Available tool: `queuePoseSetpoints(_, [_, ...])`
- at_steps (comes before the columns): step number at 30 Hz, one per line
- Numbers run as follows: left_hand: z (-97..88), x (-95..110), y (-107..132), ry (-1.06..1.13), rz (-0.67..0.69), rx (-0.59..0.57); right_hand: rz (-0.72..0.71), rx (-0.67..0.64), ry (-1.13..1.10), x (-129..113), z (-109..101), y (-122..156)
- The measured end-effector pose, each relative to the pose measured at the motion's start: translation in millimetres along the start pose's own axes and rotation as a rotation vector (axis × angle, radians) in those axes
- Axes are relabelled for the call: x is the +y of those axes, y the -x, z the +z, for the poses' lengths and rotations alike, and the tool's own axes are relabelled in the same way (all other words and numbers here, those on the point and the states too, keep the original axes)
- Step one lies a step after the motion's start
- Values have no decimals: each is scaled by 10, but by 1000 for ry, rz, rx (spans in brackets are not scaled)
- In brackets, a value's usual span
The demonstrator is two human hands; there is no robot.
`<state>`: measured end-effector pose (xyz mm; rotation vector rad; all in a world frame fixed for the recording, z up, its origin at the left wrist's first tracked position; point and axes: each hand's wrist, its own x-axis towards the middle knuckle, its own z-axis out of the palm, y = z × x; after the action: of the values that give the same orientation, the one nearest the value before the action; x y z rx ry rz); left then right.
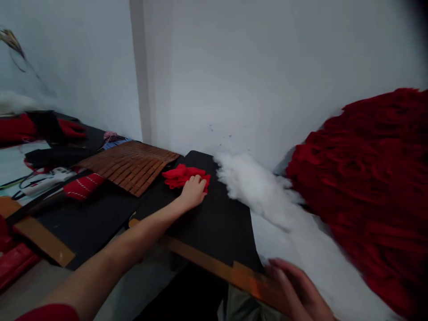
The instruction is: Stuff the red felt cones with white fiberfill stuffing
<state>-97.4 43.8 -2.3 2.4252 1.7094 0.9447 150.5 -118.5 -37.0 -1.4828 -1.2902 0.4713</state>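
On the black tabletop (220, 223), my left hand (194, 192) reaches out with its fingers curled over a small crumpled bundle of bright red cloth (180, 174). The hand covers the right part of the bundle. Low in the picture, my right hand (297, 290) is at the table's front edge, beside a white sheet-like surface. It is slightly blurred; its fingers are stretched out with a gap between them, and I see nothing held there.
White fluffy stuffing (261, 187) lies right of the black tabletop. Beyond it rises a large heap of dark red fabric pieces (377, 187). Leftward are a brown slatted mat (130, 162), a red cloth piece with white stitching (83, 186) and several tools. A wall stands behind.
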Motion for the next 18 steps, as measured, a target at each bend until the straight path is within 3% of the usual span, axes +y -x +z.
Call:
queuePoseSetpoints(2, [127,-121,-102,-20,-13,-30,-173,-163,118,-96,359,-459])
queuePoseSetpoints(4, [206,-152,-97,-41,18,-45,-329,-235,333,-173,747,-902])
queuePoseSetpoints(6, [229,-118,-35,-97,80,-57,-337,-212,585,-189,1084,-1241])
queuePoseSetpoints(9, [214,-6,72,-120,196,-55,-204,-208,799,-76,1385,-1505])
queuePoseSetpoints(12, [231,93,148,-89,303,-91,-139,-219,779,93,1430,-1579])
queuePoseSetpoints(16, [283,118,199,-90,402,-214,-145,-276,622,203,1271,-1546])
queuePoseSetpoints(18, [263,111,189,-42,409,-221,-139,-307,509,222,1172,-1480])
